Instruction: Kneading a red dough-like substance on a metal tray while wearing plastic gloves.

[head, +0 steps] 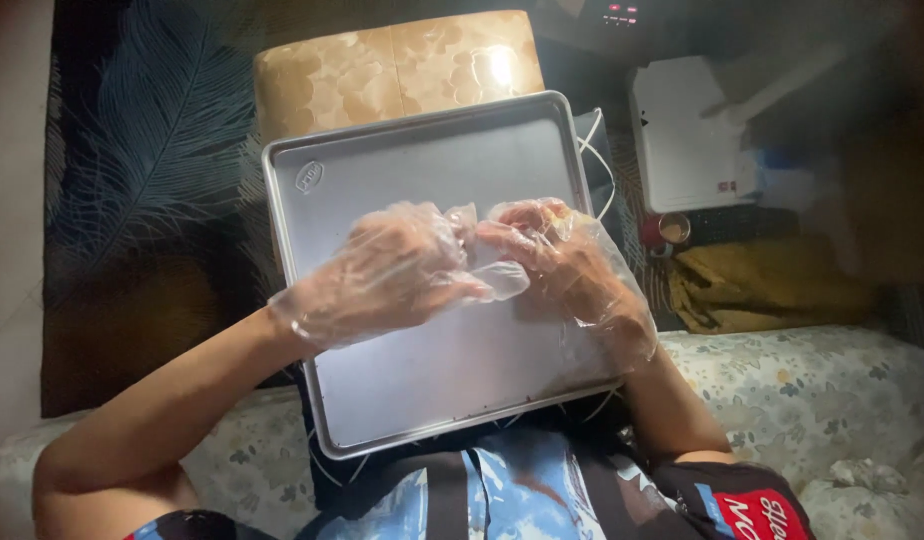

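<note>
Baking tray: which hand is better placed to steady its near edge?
Probably left. The left hand sits lower over the baking tray, nearer the near rim; the right hand is curled higher up, fingers bunched around something small.

Dim, soft focus; glare on stool point(497, 65); dark vignetted corners.

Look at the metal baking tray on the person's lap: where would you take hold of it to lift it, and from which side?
Grip the raised rolled rim of the baking tray on its two long edges, coming in from left and right. The rim gives a lip to hook under. Both gloved hands, left hand and right hand, hover over the middle, while the near edge sits against the body.
</note>
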